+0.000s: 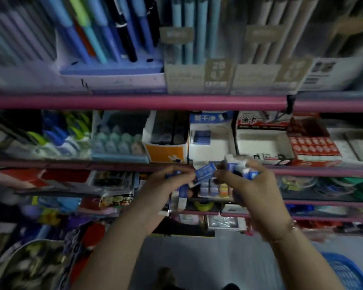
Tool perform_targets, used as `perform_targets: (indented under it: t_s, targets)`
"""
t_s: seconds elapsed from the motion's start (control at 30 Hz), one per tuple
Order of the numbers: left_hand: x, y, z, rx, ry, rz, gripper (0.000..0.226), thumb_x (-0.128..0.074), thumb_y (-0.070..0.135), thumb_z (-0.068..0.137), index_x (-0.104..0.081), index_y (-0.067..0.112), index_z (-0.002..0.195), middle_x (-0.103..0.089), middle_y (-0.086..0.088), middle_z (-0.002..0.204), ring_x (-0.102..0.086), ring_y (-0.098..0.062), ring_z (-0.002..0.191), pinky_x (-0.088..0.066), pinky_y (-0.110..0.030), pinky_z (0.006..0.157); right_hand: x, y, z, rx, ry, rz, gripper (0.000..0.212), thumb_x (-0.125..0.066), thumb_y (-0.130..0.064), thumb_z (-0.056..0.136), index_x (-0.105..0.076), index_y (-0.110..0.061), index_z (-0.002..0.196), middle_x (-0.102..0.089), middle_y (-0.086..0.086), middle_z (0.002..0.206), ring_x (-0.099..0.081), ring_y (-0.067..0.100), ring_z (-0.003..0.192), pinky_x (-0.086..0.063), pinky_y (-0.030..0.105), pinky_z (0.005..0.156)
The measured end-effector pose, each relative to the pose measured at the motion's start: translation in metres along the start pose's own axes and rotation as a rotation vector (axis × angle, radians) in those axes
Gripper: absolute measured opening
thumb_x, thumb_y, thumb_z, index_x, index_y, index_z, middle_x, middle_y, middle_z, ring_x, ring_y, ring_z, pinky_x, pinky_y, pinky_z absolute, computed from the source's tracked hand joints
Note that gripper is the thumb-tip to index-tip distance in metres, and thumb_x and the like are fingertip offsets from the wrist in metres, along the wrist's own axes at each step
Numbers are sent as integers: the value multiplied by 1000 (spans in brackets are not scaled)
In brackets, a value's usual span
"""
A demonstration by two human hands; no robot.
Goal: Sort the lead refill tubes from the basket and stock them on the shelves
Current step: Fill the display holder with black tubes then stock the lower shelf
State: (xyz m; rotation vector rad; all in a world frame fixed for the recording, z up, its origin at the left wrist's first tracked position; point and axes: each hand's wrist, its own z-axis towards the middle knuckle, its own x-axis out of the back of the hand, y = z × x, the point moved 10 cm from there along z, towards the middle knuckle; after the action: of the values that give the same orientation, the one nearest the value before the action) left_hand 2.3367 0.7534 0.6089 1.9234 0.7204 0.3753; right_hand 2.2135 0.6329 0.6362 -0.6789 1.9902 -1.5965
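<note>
Holding a fan of blue-and-white lead refill tubes (181, 195) curled in my left hand (166, 187), I pinch one tube (204, 172) between both hands, its long axis tilting up toward my right hand (247, 181), which grips more just below the white tray (212, 151).

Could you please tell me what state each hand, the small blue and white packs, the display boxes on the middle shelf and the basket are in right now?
Left hand: grips several blue and white packs.
Right hand: holds a bunch of packs; one pack spans both hands.
White display box: open, mostly bare inside.
Blue-labelled box: open, partly stocked.
Blue basket: on the floor; contents not visible.
</note>
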Motion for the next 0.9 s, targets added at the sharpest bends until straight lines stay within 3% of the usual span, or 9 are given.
perform_targets:
  t_s: [0.07, 0.17, 0.23, 0.3, 0.37, 0.47, 0.6, 0.77, 0.9]
  targets:
    - [7, 5, 12, 23, -54, 48, 18, -67, 19, 83, -75, 25, 68, -69, 0, 69, -68, -13, 62, -50, -31, 63, -4, -22, 10, 110, -87, -171, 10, -75, -4, 75, -66, -9, 77, -56, -7, 50, -45, 2, 42, -36, 13, 42]
    - [3, 13, 26, 50, -109, 79, 15, -67, 19, 85, -73, 20, 71, -68, 2, 67, -68, -10, 63, -50, -22, 55, -20, -34, 24, 176, -270, -483, 16, -79, -8, 71, -68, -15, 80, -66, 1, 70, -57, 4, 60, -45, 14, 56]
    - [2, 14, 37, 69, -52, 15, 13, -68, 19, 85, -73, 19, 72, -68, 1, 65, -66, -9, 60, -48, -19, 47, -18, -33, 43, 180, -264, -697, 22, -82, -16, 69, -65, -26, 77, -66, -5, 72, -60, 9, 66, -47, 17, 60]
    - [4, 5, 45, 121, 61, -135, 18, -69, 19, 83, -74, 20, 67, -69, 1, 65, -64, -11, 57, -46, -21, 43, -11, -36, 69, 197, -180, -807, 22, -81, -21, 70, -62, -31, 76, -66, -8, 74, -61, 13, 71, -45, 21, 63]
    - [6, -17, 47, 219, 172, -311, 21, -69, 18, 83, -76, 21, 63, -69, -2, 66, -61, -14, 59, -46, -20, 42, -6, -33, 97, 211, -77, -1019, 18, -74, -28, 75, -67, -26, 92, -69, -1, 88, -63, 23, 85, -43, 23, 69]
    - [-8, -52, 37, 427, 197, -686, 13, -67, 19, 84, -73, 8, 85, -69, -10, 73, -63, -19, 64, -48, -20, 41, -23, -4, 127, 186, -162, -1403, 47, -63, -46, 80, -59, -22, 120, -62, 11, 118, -58, 31, 107, -48, 33, 88]
    - [-18, -64, 29, 443, 143, -973, 8, -58, 3, 84, -66, 0, 84, -70, -15, 88, -68, -21, 79, -50, -19, 46, -36, 22, 140, 168, -211, -1453, 41, -63, -40, 82, -59, -20, 117, -63, 12, 115, -57, 34, 106, -48, 36, 87]
    - [-17, -67, 29, 390, 157, -864, 9, -55, 2, 86, -64, 4, 85, -68, -10, 79, -67, -15, 67, -43, -17, 40, -39, 20, 140, 211, -176, -1292, 27, -65, -22, 80, -66, -12, 105, -66, 15, 107, -61, 33, 98, -49, 34, 84]
    - [-5, -59, 33, 257, 181, -595, 35, -55, 6, 88, -72, 19, 61, -73, -4, 74, -71, -12, 70, -35, -16, 36, -23, 0, 137, 243, -123, -1164, 24, -70, -22, 78, -67, -9, 98, -68, 12, 101, -62, 29, 94, -47, 28, 82]
